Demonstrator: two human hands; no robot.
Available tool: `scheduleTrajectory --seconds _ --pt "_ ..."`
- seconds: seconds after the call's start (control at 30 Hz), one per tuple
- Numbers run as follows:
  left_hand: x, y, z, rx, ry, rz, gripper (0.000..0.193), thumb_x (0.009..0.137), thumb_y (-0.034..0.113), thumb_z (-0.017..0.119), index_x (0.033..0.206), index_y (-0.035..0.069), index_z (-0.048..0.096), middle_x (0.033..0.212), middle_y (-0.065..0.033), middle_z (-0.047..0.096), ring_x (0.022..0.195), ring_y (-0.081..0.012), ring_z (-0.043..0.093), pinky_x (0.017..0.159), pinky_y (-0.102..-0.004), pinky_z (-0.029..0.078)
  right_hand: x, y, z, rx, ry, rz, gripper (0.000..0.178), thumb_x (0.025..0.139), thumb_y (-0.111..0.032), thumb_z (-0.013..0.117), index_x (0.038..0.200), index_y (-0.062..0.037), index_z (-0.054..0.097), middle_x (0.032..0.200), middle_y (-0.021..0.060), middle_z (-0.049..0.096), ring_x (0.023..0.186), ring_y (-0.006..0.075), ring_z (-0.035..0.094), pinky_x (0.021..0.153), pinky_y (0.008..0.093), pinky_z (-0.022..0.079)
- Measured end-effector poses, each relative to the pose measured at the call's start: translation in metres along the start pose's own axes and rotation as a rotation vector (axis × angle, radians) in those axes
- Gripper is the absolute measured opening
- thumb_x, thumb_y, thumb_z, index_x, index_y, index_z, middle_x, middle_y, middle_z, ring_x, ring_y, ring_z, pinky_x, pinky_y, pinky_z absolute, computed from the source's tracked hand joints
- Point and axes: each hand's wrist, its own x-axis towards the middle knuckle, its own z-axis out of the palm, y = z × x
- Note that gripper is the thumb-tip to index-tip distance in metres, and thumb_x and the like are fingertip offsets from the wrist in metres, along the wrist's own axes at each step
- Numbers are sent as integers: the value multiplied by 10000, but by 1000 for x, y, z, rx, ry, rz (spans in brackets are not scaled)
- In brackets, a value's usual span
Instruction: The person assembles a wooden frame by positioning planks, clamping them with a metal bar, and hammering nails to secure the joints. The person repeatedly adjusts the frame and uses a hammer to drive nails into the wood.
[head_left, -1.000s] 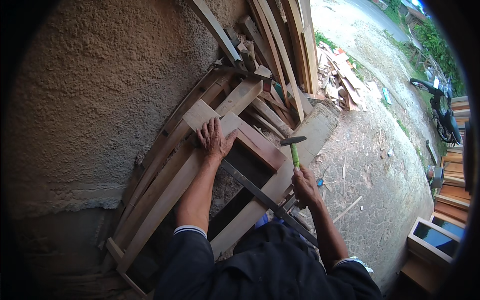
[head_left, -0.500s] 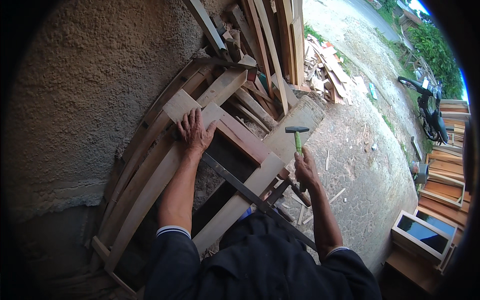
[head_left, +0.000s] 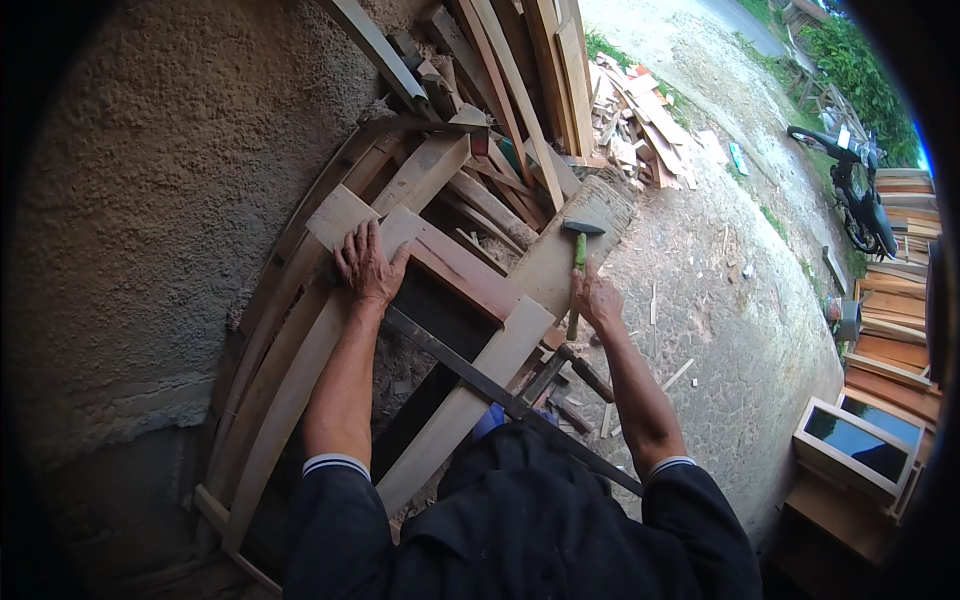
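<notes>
Rough wall [head_left: 200, 220] left of the fingers, concrete floor [head_left: 720, 330] right. Left hand [head_left: 370, 268]: fingers spread flat on the wooden frame [head_left: 460, 270], not clenched. Right hand [head_left: 598, 298]: looks looser than half a second ago, fingers at the hammer [head_left: 581, 246] handle, hammer head just beyond them, over the plank [head_left: 545, 280]. Can't tell if grasping or released; suggests no strike underway.

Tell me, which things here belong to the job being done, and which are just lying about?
Seemingly part of the job:
- wooden frame, under the left hand
- green-handled hammer, at the right hand
- long dark bar, across the frame

Apparently just lying about:
- scrap wood pile
- motorcycle
- wooden unit with dark panes, far right
</notes>
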Motion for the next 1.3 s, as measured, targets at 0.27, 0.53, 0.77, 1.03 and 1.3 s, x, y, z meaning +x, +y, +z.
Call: scheduleTrajectory --seconds 0.27,0.53,0.77,1.03,1.3 --pt "0 -4 7 40 22 21 844 923 668 508 1522 87 386 1551 -130 409 1445 -378 319 1182 -620 149 -172 27 -36 100 -149 -233 509 946 -336 620 1363 -61 524 1086 225 648 1014 384 659 827 458 539" --pt "-2 -2 3 44 23 57 807 935 623 523 1513 76 396 1548 -131 404 1434 -376 330 1181 -616 169 -152 15 -5 -69 -238 63 318 829 -224 679 1111 -82 641 863 204 721 836 399 714 722 505 553" --pt "-2 -4 8 71 82 81 803 933 619 527 1509 75 400 1541 -122 408 1426 -367 338 1175 -616 183 -124 40 -11 268 -631 -5 144 746 -154 644 809 -30 681 721 228 667 708 415 669 638 501 512" --pt "1 1 -2 34 41 45 814 927 630 531 1508 75 405 1536 -122 416 1419 -368 349 1174 -612 189 -140 28 -13 117 -280 -70 359 789 -275 723 1057 -46 656 800 231 701 800 436 693 696 533 529" --pt "-13 -10 5 60 32 50 806 929 626 537 1505 78 403 1534 -124 416 1422 -366 347 1170 -621 203 -137 36 -6 252 -606 44 85 755 -144 672 756 -63 646 659 134 652 611 292 655 549 441 497"
